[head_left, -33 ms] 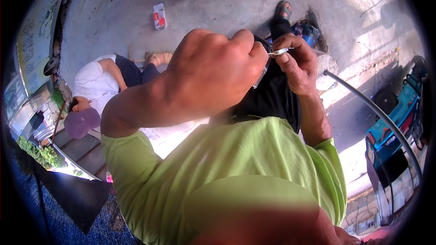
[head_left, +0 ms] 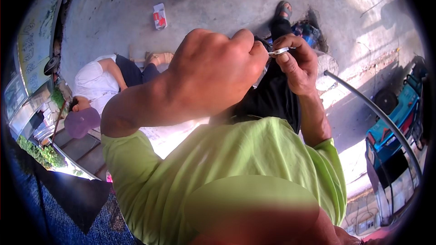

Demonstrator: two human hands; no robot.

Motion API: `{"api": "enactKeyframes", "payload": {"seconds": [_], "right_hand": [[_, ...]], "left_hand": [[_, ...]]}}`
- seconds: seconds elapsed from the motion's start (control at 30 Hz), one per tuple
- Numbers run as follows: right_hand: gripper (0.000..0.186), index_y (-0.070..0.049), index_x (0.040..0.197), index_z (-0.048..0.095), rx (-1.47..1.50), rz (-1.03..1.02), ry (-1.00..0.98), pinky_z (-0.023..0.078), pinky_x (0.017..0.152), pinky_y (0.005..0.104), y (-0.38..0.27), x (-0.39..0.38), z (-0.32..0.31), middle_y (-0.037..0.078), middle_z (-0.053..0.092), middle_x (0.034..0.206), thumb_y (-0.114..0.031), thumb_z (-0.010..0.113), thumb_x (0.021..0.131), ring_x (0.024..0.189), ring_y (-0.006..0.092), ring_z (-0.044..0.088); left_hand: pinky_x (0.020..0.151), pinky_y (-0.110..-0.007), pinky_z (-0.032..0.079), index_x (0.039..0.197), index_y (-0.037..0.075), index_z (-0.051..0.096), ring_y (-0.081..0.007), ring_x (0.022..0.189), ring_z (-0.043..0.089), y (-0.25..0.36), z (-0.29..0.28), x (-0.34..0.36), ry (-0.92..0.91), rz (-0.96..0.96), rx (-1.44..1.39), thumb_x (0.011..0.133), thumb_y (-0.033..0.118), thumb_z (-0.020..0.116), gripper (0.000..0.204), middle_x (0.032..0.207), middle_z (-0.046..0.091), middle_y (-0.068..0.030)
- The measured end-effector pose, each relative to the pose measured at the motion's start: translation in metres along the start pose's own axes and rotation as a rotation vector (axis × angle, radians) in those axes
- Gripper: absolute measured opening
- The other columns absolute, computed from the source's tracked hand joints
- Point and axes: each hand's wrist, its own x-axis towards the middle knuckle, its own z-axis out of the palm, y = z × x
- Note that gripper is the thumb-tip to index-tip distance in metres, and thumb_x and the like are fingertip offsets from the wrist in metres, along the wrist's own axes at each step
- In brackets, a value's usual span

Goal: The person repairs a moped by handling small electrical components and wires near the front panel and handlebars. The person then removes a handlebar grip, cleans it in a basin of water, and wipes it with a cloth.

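My left hand [head_left: 218,68] is closed in a fist, its back toward the camera, so what its fingers grip is hidden. My right hand [head_left: 297,68] pinches a small white piece [head_left: 280,51] between thumb and fingertips. A thin metal bit extends from the piece toward the knuckles of the other hand. Both hands are raised over my dark-trousered leg [head_left: 268,104], close together.
Another person [head_left: 95,81] in a white shirt and purple cap is at the left. A red-and-white box [head_left: 159,17] lies on the concrete floor [head_left: 236,9]. A curved metal tube [head_left: 363,102] crosses the right side, near a turquoise cart or frame [head_left: 390,118].
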Motion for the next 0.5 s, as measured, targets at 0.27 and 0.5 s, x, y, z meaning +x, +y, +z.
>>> {"api": "enactKeyframes", "payload": {"seconds": [0.27,0.5], "right_hand": [[0.016,0.002,0.112,0.061,0.046,0.157,0.138,0.041,0.057,0.0189,0.007,-0.011,0.003,0.003,0.066,0.088,-0.009,0.064,0.100,0.066,0.0044,0.054],[0.016,0.002,0.109,0.064,-0.176,0.260,0.077,0.045,0.060,0.0228,0.010,-0.016,-0.003,0.003,0.066,0.086,-0.010,0.066,0.099,0.067,0.0071,0.056]], "left_hand": [[0.045,-0.036,0.047,0.094,0.005,0.071,-0.0242,0.051,0.061,0.003,0.042,-0.006,0.149,-0.094,-0.077,0.082,0.008,0.071,0.013,0.071,0.055,-0.0059],[0.054,-0.038,0.049,0.097,0.002,0.072,-0.0282,0.057,0.064,-0.006,0.064,-0.004,0.043,-0.218,-0.370,0.088,0.010,0.066,0.013,0.072,0.063,-0.0119]]}}
